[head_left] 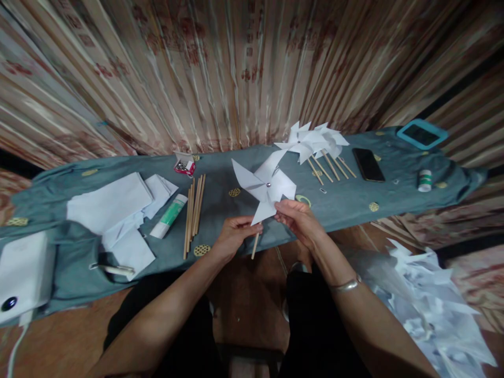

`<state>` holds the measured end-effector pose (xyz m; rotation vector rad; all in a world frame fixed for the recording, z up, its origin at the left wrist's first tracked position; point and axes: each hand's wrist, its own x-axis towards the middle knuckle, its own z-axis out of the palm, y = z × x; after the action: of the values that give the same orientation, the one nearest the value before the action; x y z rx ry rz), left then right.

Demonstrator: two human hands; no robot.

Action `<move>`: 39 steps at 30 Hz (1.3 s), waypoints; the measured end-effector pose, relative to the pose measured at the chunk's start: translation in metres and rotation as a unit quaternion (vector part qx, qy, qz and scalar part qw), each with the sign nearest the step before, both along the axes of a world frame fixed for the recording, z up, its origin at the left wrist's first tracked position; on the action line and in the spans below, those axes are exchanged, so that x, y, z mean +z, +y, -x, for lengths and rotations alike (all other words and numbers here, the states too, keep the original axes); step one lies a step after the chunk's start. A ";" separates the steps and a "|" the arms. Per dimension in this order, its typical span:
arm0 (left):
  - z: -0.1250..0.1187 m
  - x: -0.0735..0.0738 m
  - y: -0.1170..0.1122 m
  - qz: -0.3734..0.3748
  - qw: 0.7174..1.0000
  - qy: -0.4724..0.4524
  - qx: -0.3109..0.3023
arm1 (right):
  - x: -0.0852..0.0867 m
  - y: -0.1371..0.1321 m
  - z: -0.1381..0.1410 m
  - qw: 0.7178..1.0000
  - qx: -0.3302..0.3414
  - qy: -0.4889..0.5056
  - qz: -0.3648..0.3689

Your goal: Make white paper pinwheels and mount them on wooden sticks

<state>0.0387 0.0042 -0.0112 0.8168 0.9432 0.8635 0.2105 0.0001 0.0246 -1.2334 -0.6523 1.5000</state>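
Note:
A white paper pinwheel (268, 185) with a silver pin at its centre is held up in front of me, over the near edge of the cloth-covered table. My left hand (236, 235) pinches it at the lower blade, close to the wooden stick (255, 247) that slants down below. On the other side, my right hand (297, 218) has thumb and fingers closed on a lower right part of the paper. Several other pinwheels (315, 140) on sticks lie together at the back of the table. Loose wooden sticks (194, 212) lie to the left.
Left on the table are stacked paper sheets (110, 202), a glue stick (169, 216), a small box of pins (184, 165) and a white device (27, 273). A phone (368, 164), blue-framed device (422, 133) and small tube (424, 180) lie right. A bag of folded paper (433, 304) stands lower right.

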 end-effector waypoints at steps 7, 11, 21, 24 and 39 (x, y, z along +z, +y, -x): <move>-0.001 0.002 -0.001 0.017 1.000 -0.008 0.011 | -0.005 -0.001 0.002 1.000 0.012 -0.014 -0.017; -0.002 0.003 -0.001 0.024 0.999 -0.013 0.020 | -0.006 -0.001 0.005 0.999 0.021 -0.021 -0.027; 0.000 0.006 -0.002 0.017 1.000 -0.014 0.003 | -0.001 -0.001 0.012 0.998 0.035 -0.034 -0.029; 0.001 0.006 -0.002 0.005 1.000 -0.011 0.001 | 0.000 0.000 0.014 0.998 0.038 -0.031 -0.031; 0.001 0.017 0.001 0.004 0.999 -0.033 0.015 | 0.003 -0.008 0.016 0.979 0.075 -0.166 -0.092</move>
<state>0.0378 0.0053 0.0054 0.7652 0.9026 0.9076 0.1945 -0.0076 0.0277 -1.3251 -1.1009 1.3294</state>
